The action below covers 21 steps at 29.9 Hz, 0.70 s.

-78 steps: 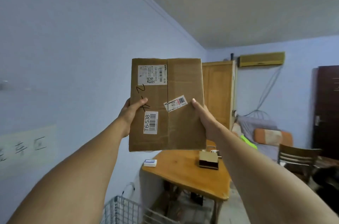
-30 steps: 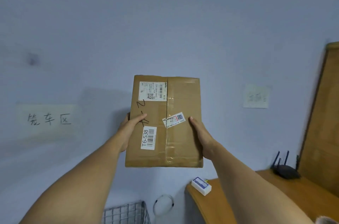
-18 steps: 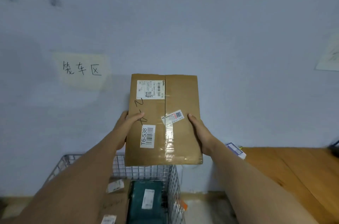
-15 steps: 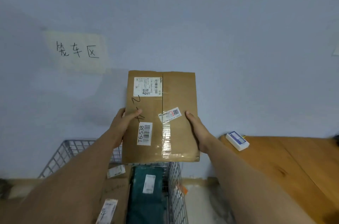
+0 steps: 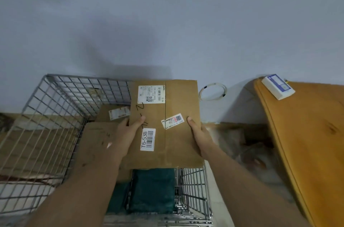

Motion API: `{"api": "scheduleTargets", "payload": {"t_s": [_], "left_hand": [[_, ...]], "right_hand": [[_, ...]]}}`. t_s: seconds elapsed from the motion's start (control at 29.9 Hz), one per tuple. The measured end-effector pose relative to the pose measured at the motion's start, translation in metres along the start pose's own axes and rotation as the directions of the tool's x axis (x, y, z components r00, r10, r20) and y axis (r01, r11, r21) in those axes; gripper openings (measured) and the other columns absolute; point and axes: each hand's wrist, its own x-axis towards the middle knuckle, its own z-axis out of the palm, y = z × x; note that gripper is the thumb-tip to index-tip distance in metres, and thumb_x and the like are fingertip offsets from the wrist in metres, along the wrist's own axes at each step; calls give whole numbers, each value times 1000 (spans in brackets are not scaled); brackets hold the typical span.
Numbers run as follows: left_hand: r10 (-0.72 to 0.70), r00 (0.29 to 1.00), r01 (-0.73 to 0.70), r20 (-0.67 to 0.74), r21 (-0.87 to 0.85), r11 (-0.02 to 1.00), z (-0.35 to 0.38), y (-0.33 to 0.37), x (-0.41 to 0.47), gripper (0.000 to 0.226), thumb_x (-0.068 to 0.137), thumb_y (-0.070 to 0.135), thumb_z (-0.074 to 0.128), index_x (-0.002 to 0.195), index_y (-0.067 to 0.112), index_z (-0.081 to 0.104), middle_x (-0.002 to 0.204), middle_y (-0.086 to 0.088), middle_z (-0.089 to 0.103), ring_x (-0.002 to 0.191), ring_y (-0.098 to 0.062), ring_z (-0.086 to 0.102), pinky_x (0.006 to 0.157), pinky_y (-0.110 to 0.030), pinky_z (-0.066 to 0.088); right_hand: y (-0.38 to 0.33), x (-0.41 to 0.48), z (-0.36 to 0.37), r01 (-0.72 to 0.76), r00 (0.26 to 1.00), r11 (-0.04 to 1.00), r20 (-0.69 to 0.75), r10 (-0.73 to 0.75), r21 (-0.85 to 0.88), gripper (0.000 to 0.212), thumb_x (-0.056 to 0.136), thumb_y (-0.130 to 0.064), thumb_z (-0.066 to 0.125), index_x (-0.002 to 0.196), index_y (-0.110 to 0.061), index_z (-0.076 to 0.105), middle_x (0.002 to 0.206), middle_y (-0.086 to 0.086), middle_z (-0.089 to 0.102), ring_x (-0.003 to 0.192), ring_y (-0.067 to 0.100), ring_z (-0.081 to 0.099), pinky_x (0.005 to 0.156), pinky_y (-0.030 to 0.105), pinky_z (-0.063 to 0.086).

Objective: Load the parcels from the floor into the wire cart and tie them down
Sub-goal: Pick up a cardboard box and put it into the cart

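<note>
Both hands busy with one load: left hand (image 5: 128,133) clasping the left edge of a flat cardboard parcel (image 5: 178,100), thumb laid across the front, fingers hidden behind; right hand (image 5: 200,135) clasping the right edge the same way, thumb on the front just beside a small slanted sticker (image 5: 172,121). Parcel held between the hands, front turned to the camera, long side upright, over the right part of a wire cart (image 5: 61,100), its right edge reaching out past the cart's right wall. On the front, a white shipping label (image 5: 151,94) near the top, a barcode label (image 5: 148,139) reading T6-538 beside the left thumb, a taped seam down the middle, and black handwriting, possibly "A-2" but too blurred to be sure. In the cart below, a dark green parcel (image 5: 153,189) partly covered by the held parcel's lower edge, a brown cardboard box (image 5: 96,145) to its left, and a second labelled box (image 5: 109,113) at the back. Hard to tell whether the held parcel touches anything beneath it. Beyond the cart, a plain pale wall (image 5: 167,22) with a coiled white cable (image 5: 212,92) low down. At the right, a wooden table (image 5: 307,133) with a small white and blue box (image 5: 278,86) near its far corner.
</note>
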Motion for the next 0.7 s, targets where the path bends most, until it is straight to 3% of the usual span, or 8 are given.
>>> {"api": "scheduleTargets", "payload": {"t_s": [0.1,0.2,0.3,0.43,0.53,0.63,0.7], "left_hand": [[-74,997,74,-22,22,997,7,-54,30,48,82,59,79,119,30,68,100,0,79,94,-25,75,93,-49,58],[-102,994,105,-45,68,992,10,-96,57,43,82,65,75,113,35,69,99,4,80,96,-24,74,98,-51,55],[-94,992,104,-80,119,987,13,-129,71,36,88,64,69,111,38,63,101,8,75,96,-19,70,100,-47,52],[33,990,18,-137,353,936,26,-160,81,44,96,64,53,119,26,58,100,8,68,94,-18,67,89,-43,54],[149,974,-43,-172,502,864,28,-184,95,50,92,74,41,111,29,52,96,6,65,87,-18,67,82,-46,58],[163,974,-32,-159,614,788,33,-195,103,58,102,55,46,142,13,46,127,-13,64,108,-28,66,94,-48,55],[177,975,-30,-132,716,698,39,-200,108,68,108,45,43,159,3,28,155,-20,45,134,-34,53,110,-46,43]], "right_hand": [[48,29,10,-55,995,987,-92,41,-150,107,63,-97,54,151,-36,46,141,1,60,125,30,58,110,53,46],[76,48,24,-30,992,963,-126,-4,-269,87,87,-80,51,157,-29,38,146,5,55,133,33,53,112,50,42],[99,68,35,-26,988,942,-149,-26,-335,78,95,-71,49,157,-27,35,148,6,55,133,33,53,112,50,42],[126,84,41,-54,989,927,-148,-2,-370,72,98,-67,45,157,-27,31,148,4,54,131,32,54,108,48,43],[139,99,49,-61,987,916,-159,-3,-396,68,102,-62,44,157,-25,30,149,4,53,132,33,54,106,47,44],[160,116,58,-99,985,912,-172,31,-399,67,102,-61,45,157,-25,29,152,5,51,134,34,53,110,54,45],[173,125,60,-128,979,911,-195,54,-392,71,100,-64,45,158,-25,28,154,6,49,135,35,52,111,56,44]]}}
